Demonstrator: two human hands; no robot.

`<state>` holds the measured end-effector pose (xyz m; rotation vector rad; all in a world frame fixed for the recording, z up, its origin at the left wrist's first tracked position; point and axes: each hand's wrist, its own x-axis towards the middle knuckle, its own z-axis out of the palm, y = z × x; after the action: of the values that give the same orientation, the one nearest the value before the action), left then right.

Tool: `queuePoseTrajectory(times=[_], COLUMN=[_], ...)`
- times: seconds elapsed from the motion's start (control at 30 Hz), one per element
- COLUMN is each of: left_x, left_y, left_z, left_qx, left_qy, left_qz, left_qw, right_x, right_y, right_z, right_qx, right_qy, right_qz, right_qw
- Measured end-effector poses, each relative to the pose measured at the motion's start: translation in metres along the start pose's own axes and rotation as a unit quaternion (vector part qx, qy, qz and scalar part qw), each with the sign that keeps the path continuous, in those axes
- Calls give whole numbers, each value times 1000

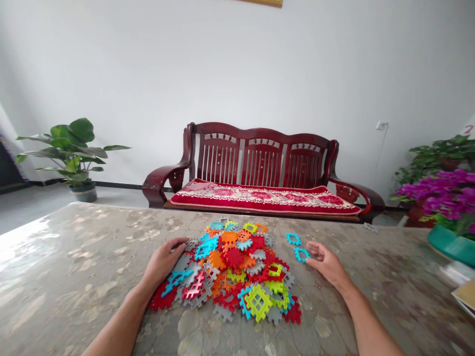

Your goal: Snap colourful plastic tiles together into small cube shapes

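A heap of flat plastic building tiles [234,257] with toothed edges, in red, orange, grey, blue and lime, lies on the table in front of me. My left hand [166,261] rests against the heap's left side, its fingers extended and apart, and holds nothing that I can see. To the right of the heap, my right hand [326,263] has its thumb and fingertips at the right edge of a blue frame-shaped tile [298,255]. Just beyond that one lies another blue frame tile [288,239], apart from the heap. A lime window tile [259,312] tops the heap's near side.
The patterned table [92,277] extends to both sides. A grey tile [370,227] lies near its far edge. At right stand purple flowers in a teal pot [451,244], beside a box [465,296]. Behind are a wooden bench [260,136] and a potted plant [83,192].
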<state>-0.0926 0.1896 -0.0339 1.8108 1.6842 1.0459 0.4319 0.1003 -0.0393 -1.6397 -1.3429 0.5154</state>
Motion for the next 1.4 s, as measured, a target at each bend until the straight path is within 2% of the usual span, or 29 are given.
queuePoseTrajectory(times=[0.1, 0.2, 0.6, 0.9, 0.97, 1.1, 1.27, 1.4], left_x=[1, 2, 4, 5, 4, 2, 3, 5], left_y=[-3, -6, -9, -14, -11, -5, -6, -9], left_z=[0, 1, 2, 3, 3, 1, 1, 2], left_qx=[-2, 6, 13, 11, 10, 8, -17, -31], left_qy=[1, -5, -7, -11, -10, -7, -3, 3], left_qz=[6, 6, 3, 5, 5, -4, -18, -19], left_qw=[1000, 1000, 1000, 1000, 1000, 1000, 1000, 999], right_x=[-1, -2, 0, -3, -6, -12, -18, -16], right_y=[4, 2, 2, -4, -10, -19, -26, -30], right_z=[0, 1, 1, 0, -4, -15, -24, -21], right_qx=[-37, -46, -89, -58, -39, -16, -105, -182], right_qy=[7, -15, -43, -40, -70, -169, -257, -280], right_qz=[-2, -4, -74, -18, -7, -6, -24, -37], right_qw=[999, 999, 992, 997, 997, 986, 960, 942])
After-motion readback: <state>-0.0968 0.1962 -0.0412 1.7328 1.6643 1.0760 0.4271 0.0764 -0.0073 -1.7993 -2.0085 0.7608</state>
